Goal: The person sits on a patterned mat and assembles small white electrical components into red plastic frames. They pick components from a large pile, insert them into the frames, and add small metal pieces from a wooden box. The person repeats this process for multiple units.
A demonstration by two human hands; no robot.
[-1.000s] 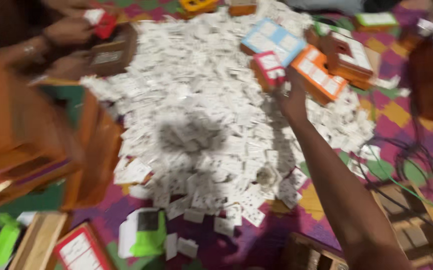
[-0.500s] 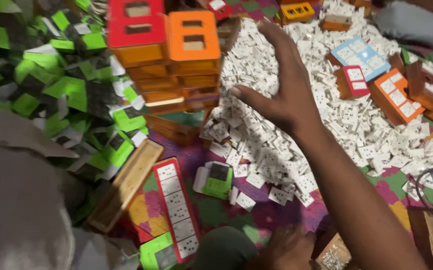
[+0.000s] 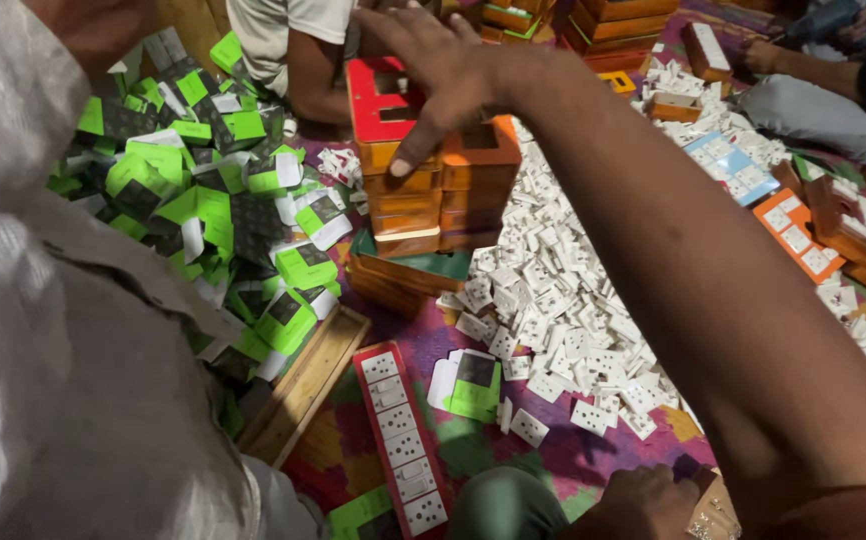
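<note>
The right hand [image 3: 443,75] reaches out to 12 o'clock, fingers spread and curved, and rests on top of 2 stacks of wooden boxes [image 3: 438,195], its thumb pressing down the front between the red top plate [image 3: 378,95] and the orange top plate [image 3: 493,150]. It pinches nothing; it lies flat over both tops. The left hand [image 3: 643,500] sits low at 6 o'clock near the person's knee; whether it is loose or closed cannot be told, as only its back shows.

The stacks stand just beyond the middle of the patterned mat [image 3: 593,450], touching a lower row of flat boxes at their base. To their right, toward 2 o'clock, spreads a heap of small white sockets [image 3: 553,310]; to the left, at 9 o'clock, a heap of green and white cards [image 3: 203,200]. A red strip of sockets [image 3: 401,440] lies at 6 o'clock beside an empty wooden tray [image 3: 303,385].

The boxes look stiff, hard-edged and fairly light singly, but a tall stack probably topples easily; gripping a box by its 2 long sides, not the cut-out plate, seems safest.

Compared with 0.5 s earlier, the hand has moved from above the white heap onto the stacks, and the view has swung nearer to them.
</note>
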